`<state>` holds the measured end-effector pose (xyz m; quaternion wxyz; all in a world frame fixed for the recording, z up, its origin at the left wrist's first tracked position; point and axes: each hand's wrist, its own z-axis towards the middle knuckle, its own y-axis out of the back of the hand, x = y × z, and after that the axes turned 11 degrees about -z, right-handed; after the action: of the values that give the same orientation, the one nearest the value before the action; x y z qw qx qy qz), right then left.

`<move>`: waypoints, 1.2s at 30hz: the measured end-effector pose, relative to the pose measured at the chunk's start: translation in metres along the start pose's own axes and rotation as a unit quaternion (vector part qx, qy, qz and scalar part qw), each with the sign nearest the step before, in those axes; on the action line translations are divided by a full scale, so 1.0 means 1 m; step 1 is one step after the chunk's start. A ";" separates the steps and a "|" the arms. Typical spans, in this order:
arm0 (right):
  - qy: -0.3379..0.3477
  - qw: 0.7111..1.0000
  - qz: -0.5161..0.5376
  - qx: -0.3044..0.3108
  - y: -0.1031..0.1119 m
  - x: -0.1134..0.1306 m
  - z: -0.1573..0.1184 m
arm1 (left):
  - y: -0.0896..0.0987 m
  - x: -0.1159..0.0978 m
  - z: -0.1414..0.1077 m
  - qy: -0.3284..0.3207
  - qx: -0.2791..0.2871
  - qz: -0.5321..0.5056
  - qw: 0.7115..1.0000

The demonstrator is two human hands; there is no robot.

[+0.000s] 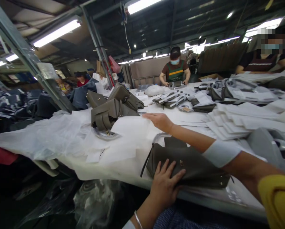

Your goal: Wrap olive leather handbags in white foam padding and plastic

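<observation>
One olive-gray handbag (197,159) lies on the desk (118,170) under the left hand (165,186), which is released, palm down, with fingers spread. The right hand (160,122), beyond it, contacts a white sheet (131,125); its grip cannot be determined. Stacked handbags (106,114) lie left of the right hand.

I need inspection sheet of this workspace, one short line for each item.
Surface: table covered in white, edge visible in front.
Job's things: olive-grey bag lying near the edge; white sheet beyond it.
Clutter: more bags, stacked white sheets, thin plastic.
Hands: left hand spread on the olive-grey bag; right hand at the white sheet's edge, its hold unclear.
Cables: one cord hanging from above.
Surroundings: masked co-worker across the table; lit ceiling lamps.
</observation>
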<state>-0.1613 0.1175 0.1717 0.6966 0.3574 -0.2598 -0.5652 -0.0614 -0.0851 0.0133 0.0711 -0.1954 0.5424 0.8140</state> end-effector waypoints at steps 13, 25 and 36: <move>0.126 0.941 -0.288 0.128 0.130 0.068 -0.163 | -0.006 0.001 -0.001 -0.057 -0.035 0.039 0.997; -0.070 0.941 -0.303 0.135 0.170 0.059 -0.154 | 0.005 -0.006 0.005 -0.007 0.015 0.028 0.999; 0.012 0.940 0.112 0.322 0.060 0.016 -0.179 | 0.005 -0.008 0.001 0.023 0.031 0.010 0.999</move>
<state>0.0151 0.1452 0.1095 0.6065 0.5376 -0.4580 -0.3652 -0.0558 -0.0852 0.0209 0.0565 -0.2066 0.5708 0.7927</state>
